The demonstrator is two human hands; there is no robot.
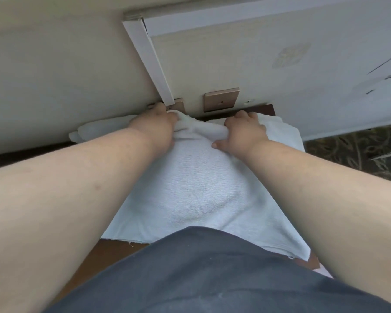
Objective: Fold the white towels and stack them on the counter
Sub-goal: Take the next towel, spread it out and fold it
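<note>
Right now both hands are at the far edge of a white towel (190, 181) spread over the brown tabletop (113, 256) in the middle of the frame. The left hand (155, 125) has its fingers curled round a bunched corner of the cloth near the wall, and the right hand (244, 129) pinches the same far edge, its thumb pressed flat on the terry. Between them the edge is gathered into a soft ridge. More white cloth (93, 131) lies at the left, behind the left forearm; whether it is folded I cannot tell.

To do this fold well, I judge the two grips should sit at matching corners, pull the ridge taut, then bring the far edge straight toward the near hem (127, 240) in the lower part of the frame so the sides line up. Smoothing the middle bulge afterwards should keep the stack flat.
</note>
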